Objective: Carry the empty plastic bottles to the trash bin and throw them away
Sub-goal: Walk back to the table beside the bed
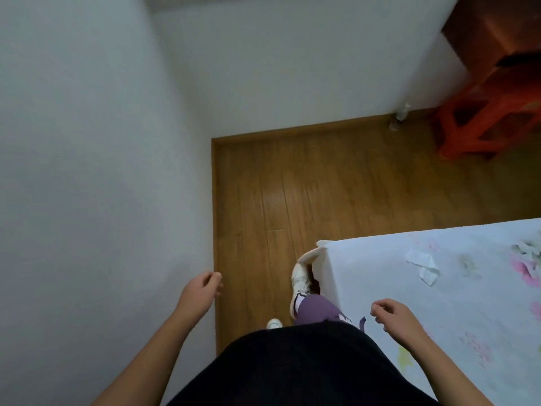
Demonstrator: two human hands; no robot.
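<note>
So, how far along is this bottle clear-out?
Done: nothing I can confirm; no bin is in view. In hand: nothing; the left hand and right hand hang empty, fingers loosely curled. Left: what looks like a bottle stands on the floor by the far wall, beside the red stool, not yet picked up.

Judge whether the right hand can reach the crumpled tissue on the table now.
Probably yes: the right hand is empty above the tablecloth, and only bare cloth lies between it and the tissue.
</note>
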